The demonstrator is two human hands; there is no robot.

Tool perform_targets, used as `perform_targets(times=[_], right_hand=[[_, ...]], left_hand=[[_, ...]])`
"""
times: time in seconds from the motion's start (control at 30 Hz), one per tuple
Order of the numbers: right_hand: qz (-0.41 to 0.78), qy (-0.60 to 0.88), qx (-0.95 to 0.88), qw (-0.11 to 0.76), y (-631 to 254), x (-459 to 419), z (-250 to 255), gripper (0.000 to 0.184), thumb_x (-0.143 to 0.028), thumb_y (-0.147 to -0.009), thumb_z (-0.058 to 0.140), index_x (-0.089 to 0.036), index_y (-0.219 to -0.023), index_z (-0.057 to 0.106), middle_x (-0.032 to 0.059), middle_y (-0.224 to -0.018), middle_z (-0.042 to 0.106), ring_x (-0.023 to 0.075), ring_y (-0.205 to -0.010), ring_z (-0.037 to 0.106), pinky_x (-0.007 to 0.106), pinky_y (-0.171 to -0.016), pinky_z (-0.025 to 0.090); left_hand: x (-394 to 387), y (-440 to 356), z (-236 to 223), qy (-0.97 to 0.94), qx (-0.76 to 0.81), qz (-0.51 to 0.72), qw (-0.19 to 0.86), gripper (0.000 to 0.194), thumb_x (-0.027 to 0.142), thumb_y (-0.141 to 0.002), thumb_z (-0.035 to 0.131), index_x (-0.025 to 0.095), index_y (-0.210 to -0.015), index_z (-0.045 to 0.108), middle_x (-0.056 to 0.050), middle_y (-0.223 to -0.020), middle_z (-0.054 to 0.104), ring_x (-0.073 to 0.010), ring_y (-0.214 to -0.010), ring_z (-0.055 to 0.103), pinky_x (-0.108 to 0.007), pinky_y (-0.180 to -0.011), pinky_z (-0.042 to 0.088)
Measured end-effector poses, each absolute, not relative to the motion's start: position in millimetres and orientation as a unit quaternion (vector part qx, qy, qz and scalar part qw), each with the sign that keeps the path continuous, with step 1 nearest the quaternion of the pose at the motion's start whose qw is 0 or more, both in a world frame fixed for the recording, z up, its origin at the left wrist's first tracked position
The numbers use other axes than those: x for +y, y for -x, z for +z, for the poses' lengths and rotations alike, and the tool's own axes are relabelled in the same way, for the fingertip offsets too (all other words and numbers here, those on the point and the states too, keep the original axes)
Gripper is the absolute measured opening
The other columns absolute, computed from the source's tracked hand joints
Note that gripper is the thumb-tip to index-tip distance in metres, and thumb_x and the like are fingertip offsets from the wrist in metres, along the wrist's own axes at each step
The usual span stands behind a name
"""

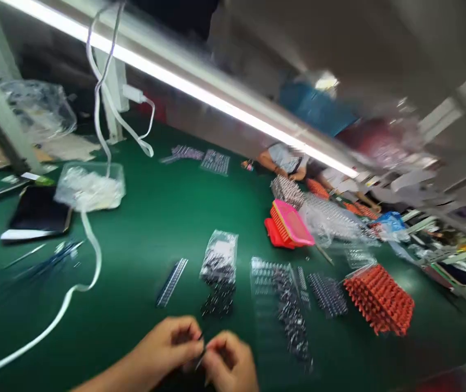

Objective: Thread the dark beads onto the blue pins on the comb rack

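Observation:
My left hand [171, 345] is closed in a pinch just above the green table, at the bottom centre of the head view. Close against it, my right hand [233, 360] is pinched too. A small, thin dark piece [200, 348] shows between the fingertips; blur hides its exact kind. Beyond the hands lies a loose heap of small black parts [218, 298], spilling from a clear plastic bag [219, 253]. To the left is a narrow dark strip with pale rows [171, 282]. On the right, a clear sheet [263, 277] carries more small dark pieces [290, 310].
A white cable [94, 245] runs down the left side past a clear plastic tray [89, 185] and a black flat case [38, 209]. Pink and red baskets [292, 223] and a stack of orange-red bumpy pieces [380, 299] stand right. Other people sit at the far end.

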State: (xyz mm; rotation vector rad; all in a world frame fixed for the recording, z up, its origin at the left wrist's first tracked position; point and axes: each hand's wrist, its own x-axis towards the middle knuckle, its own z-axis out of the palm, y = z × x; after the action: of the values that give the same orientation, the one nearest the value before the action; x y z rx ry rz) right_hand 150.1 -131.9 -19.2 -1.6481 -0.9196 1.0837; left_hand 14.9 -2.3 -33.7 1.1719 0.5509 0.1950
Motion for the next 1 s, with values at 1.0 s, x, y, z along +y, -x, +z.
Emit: perform_targets(times=[1.0], right_hand=[[0.188, 0.668, -0.507, 0.511, -140, -138, -23, 0.019, -0.012, -0.089, 0.059, -0.023, -0.102, 0.066, 0.0049, -0.089, 0.067, 0.0174, -0.081, 0.065, 0.032, -0.067, 0.055]], left_hand=[[3, -10, -1, -0.388, 0.312, 0.063, 0.865, 0.02, 0.026, -0.067, 0.079, 0.013, -0.07, 0.063, 0.002, -0.059, 0.066, -0.0112, -0.057, 0.06, -0.025, -0.061, 0.049]])
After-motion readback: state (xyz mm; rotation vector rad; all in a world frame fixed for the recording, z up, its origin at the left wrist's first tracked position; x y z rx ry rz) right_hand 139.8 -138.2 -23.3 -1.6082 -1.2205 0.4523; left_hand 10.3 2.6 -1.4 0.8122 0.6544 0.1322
